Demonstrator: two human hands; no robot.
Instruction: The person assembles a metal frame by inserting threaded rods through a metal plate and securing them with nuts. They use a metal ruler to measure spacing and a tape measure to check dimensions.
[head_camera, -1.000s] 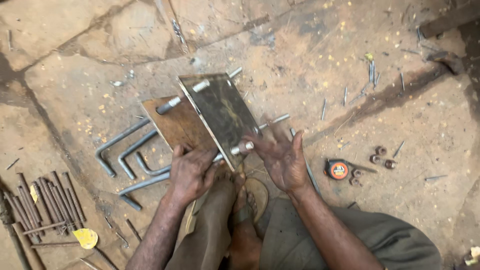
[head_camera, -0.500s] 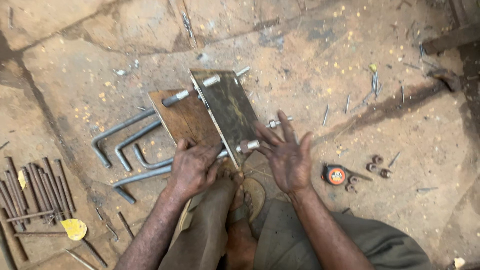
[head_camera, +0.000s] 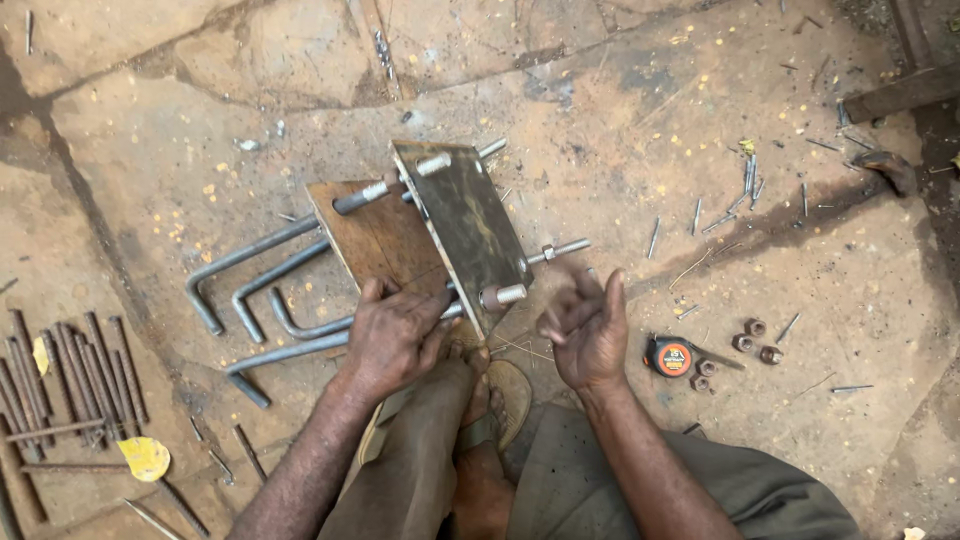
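Stone floor (head_camera: 700, 120). Two plates (head_camera: 465, 225) threaded on L-bolts (head_camera: 250, 260), centre, near one tilted up. Left hand (head_camera: 395, 335) flat on lower plate, pinning it. Right hand (head_camera: 585, 330) half-curled, empty, just beside bolt end (head_camera: 505, 295). Nuts (head_camera: 750, 340) right.

Cracked stone floor (head_camera: 700, 120) bears bent anchor bolts (head_camera: 250, 265), rusty rods (head_camera: 70, 365), nuts (head_camera: 745, 340), tape measure (head_camera: 672, 357).

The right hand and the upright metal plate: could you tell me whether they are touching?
Apart. The head view shows bare stone floor between the right hand and the upright metal plate.
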